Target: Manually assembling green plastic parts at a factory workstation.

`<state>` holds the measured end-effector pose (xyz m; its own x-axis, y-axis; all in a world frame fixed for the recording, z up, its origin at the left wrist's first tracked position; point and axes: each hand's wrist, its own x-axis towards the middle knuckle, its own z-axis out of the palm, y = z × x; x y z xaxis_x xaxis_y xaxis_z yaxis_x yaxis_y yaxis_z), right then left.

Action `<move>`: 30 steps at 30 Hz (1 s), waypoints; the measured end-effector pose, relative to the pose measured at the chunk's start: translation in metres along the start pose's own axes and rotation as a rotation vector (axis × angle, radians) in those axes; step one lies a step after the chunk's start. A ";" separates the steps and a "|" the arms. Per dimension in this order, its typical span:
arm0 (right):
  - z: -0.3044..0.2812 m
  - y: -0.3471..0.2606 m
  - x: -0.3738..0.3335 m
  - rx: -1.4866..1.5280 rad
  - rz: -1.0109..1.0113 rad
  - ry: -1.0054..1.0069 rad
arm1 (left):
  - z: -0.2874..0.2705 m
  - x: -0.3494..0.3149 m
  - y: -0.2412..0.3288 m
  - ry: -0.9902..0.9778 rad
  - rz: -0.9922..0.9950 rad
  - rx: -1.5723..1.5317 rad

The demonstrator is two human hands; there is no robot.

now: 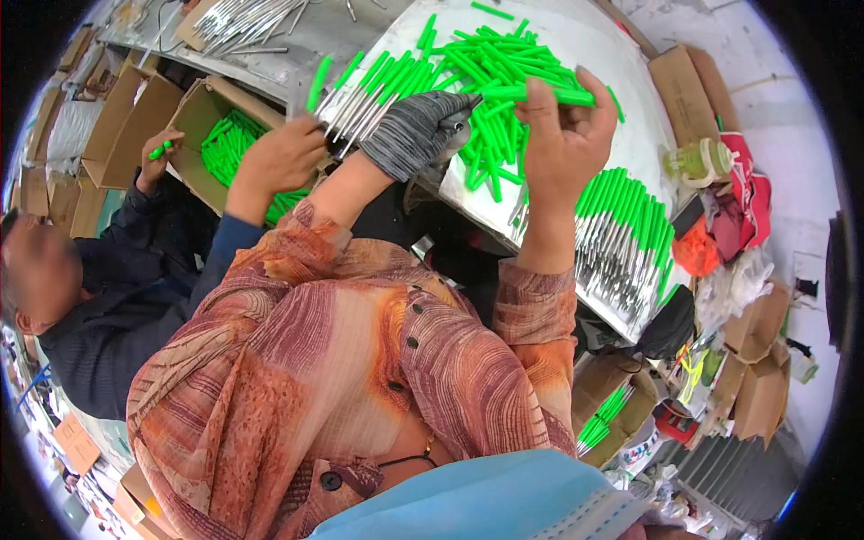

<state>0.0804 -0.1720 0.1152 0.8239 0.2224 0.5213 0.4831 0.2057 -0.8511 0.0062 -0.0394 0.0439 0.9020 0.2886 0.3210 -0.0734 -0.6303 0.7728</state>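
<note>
We see smooth plastic handles (pixel 495 65) at upper centre, glossy metal shafts (pixel 614 261) at right, a knitted cloth glove (pixel 407 135).

"Any lettering on my feed?"
"Pale marks on the red bundle (pixel 758 211), over to the right, but I can't make them out from here. Nothing legible anywhere!"

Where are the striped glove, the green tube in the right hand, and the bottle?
Glove (pixel 400 138), head view: its back.
Green tube (pixel 508 93), head view: its left part.
Bottle (pixel 682 164), head view: its body.
</note>
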 end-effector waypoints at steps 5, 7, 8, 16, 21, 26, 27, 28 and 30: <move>0.009 -0.013 0.011 -0.415 -0.352 -0.190 | -0.004 -0.003 0.004 0.012 0.036 -0.010; 0.011 -0.020 0.012 -0.551 -0.312 -0.287 | -0.003 -0.003 -0.001 0.010 0.027 -0.011; 0.013 -0.019 0.012 -0.552 -0.313 -0.288 | -0.002 -0.003 -0.004 0.013 0.052 0.004; 0.032 0.019 0.003 0.006 0.018 -0.503 | -0.005 -0.004 -0.031 -0.093 -0.104 -0.388; 0.032 0.047 -0.020 0.141 0.145 -0.424 | -0.022 -0.002 -0.031 -0.030 -0.318 -0.790; 0.032 0.046 -0.021 -0.092 0.043 -0.393 | -0.029 0.006 -0.034 0.101 -0.429 -0.545; 0.035 0.047 -0.026 -0.011 0.061 -0.361 | -0.032 0.008 -0.053 0.078 -0.404 -0.486; 0.035 0.049 -0.032 -0.125 0.205 -0.402 | -0.039 0.009 -0.072 0.062 -0.381 -0.426; 0.027 0.055 -0.036 -0.267 0.075 -0.396 | -0.041 0.013 -0.054 0.098 -0.593 -0.612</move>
<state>0.0694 -0.1430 0.0516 0.7081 0.5837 0.3972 0.5283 -0.0648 -0.8466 0.0043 0.0277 0.0281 0.8250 0.5266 -0.2052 0.1566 0.1358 0.9783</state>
